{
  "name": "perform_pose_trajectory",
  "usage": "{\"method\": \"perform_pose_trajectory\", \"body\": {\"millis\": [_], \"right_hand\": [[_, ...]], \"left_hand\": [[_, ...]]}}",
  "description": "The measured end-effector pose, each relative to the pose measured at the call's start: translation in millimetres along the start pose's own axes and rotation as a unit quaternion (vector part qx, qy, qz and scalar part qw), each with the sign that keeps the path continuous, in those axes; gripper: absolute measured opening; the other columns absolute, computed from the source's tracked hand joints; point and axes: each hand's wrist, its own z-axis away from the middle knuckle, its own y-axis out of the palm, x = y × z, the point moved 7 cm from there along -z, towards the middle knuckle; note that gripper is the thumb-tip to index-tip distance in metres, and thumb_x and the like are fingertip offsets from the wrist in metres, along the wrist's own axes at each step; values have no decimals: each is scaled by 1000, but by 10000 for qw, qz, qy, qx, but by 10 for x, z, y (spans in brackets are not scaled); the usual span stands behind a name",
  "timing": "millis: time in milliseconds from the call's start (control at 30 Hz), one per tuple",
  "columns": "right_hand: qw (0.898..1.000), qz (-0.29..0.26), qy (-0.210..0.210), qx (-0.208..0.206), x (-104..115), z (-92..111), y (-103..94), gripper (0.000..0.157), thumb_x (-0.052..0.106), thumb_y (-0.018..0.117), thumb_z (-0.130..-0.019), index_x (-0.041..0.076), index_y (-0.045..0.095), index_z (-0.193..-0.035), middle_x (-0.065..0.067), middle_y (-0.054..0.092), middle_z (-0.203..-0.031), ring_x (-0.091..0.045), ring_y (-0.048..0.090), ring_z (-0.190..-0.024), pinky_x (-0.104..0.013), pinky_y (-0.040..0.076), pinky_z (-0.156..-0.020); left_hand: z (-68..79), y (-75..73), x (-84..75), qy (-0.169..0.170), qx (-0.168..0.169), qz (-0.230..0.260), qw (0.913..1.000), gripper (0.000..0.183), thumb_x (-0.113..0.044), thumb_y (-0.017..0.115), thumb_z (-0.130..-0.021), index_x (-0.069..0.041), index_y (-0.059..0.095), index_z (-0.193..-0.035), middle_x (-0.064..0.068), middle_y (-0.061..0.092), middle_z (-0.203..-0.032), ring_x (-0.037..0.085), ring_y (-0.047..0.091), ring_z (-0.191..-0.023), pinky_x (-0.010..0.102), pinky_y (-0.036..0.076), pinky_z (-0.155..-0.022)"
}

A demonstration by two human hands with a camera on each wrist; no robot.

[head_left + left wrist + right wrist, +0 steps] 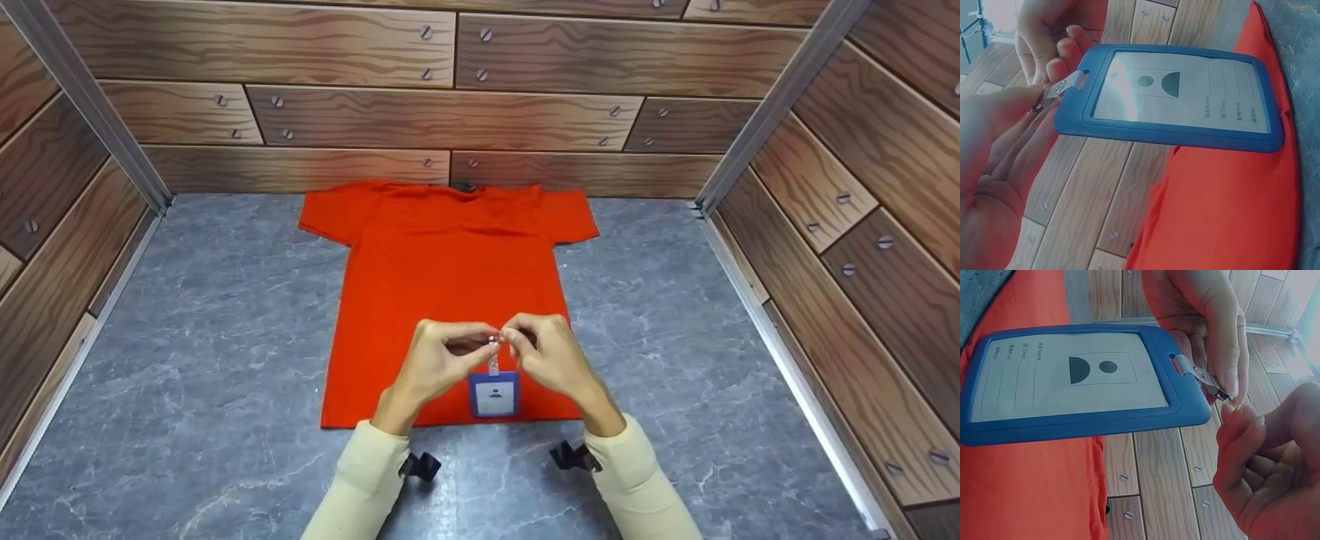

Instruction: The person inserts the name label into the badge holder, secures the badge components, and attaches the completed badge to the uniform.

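Observation:
A blue-framed ID badge (495, 394) hangs from a short clear strap with a metal clip (1216, 389), in front of the lower part of an orange-red T-shirt (450, 277). My left hand (446, 356) pinches the clip between thumb and fingers. From the other side my right hand (551, 352) brings its curled thumb and index fingertips together right at the clip's end. In both wrist views the badge's printed card (1185, 93) shows a figure icon and ruled lines. The T-shirt lies flat with its collar toward the back wall.
A grey marbled surface (240, 300) spreads around the T-shirt. Wood-patterned panels form a back wall (360, 116) and side walls, with metal strips (780, 352) along the edges. Dark camera mounts (424, 466) sit at both wrists.

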Motion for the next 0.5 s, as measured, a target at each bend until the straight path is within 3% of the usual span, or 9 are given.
{"method": "perform_pose_trajectory", "body": {"millis": [200,500], "right_hand": [[9999,123,71,-61,0,-12,2,18,-3,61,-98,-2,72,-85,-7,62,-64,-4,50,-55,-15,40,-53],[9998,148,44,-115,-3,-12,8,19,-4,61,-98,3,72,-83,-8,62,-64,-4,50,-56,-16,43,-53]], "left_hand": [[-8,3,-37,153,-43,-389,9991,16,-8,79,-90,-5,81,-106,10,81,-97,19,80,-80,27,64,-71],[0,12,-44,313,-9,-692,9971,16,-9,79,-91,-6,81,-106,8,81,-98,15,79,-80,24,63,-71]]}}
